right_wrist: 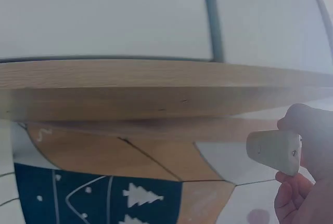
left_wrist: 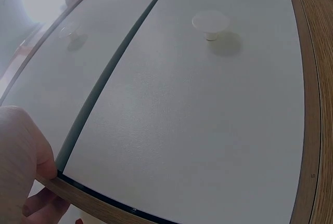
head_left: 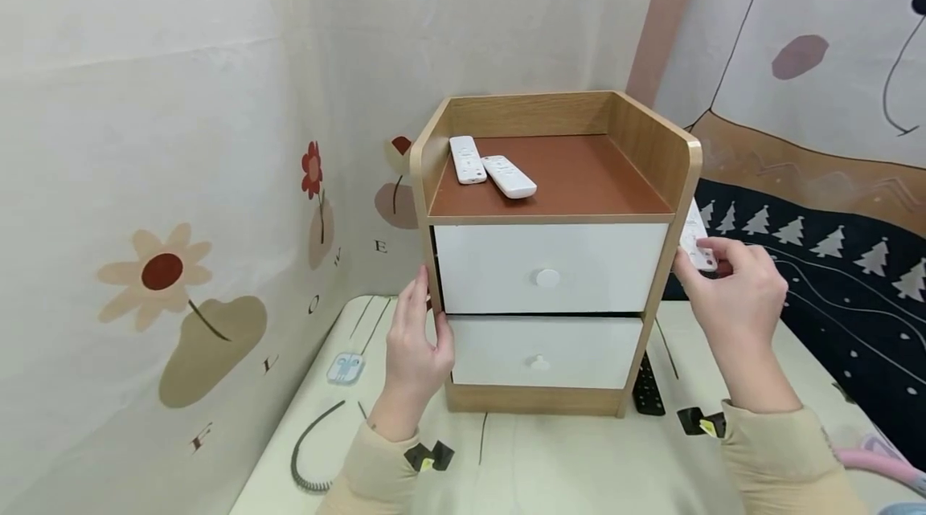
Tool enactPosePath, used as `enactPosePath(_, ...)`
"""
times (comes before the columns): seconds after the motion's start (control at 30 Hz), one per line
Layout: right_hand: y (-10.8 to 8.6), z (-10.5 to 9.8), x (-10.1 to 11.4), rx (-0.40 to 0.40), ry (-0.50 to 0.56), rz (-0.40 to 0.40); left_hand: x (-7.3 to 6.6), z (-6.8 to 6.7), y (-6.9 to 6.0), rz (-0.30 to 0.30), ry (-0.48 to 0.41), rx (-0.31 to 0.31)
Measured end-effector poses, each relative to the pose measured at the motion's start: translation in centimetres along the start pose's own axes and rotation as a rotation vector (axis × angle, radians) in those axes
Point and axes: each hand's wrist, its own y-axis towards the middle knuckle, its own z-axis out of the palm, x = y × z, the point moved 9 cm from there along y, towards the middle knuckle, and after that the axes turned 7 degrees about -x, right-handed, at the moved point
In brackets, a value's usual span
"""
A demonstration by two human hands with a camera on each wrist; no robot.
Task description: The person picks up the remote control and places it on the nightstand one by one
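A small pale-blue case (head_left: 346, 368) and a dark coiled cord (head_left: 311, 487) lie on the pale table (head_left: 564, 459) near flower-printed cloth (head_left: 217, 81)

letters "FLOWE" (head_left: 313, 304), on pale wall cloth (head_left: 181, 137)

Pale flower-printed wall (head_left: 195, 153), whitish tabletop (head_left: 550, 463)

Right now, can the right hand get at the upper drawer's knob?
Probably not readily: the right hand pinches a white remote beside the cabinet, so it isn't free, though nothing covers the upper knob.
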Motion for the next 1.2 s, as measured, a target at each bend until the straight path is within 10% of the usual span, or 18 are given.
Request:
enactPosePath(0.53,3.7,-5.3,4.4,-0.279,0.149,-0.095,-0.2,0.3,-0.1,0.018,-0.003,-0.009)
enactPosePath(0.87,2.1,-6.8,9.3,-0.471,0.375,-0.223,-0.1,0.2,-0.3,0.018,0.017,-0.009)
enactPosePath(1.2,1.0,-2.6,13.6,-0.19,0.323,-0.364,0.0,0.2,0.0,0.014,0.023,-0.024)
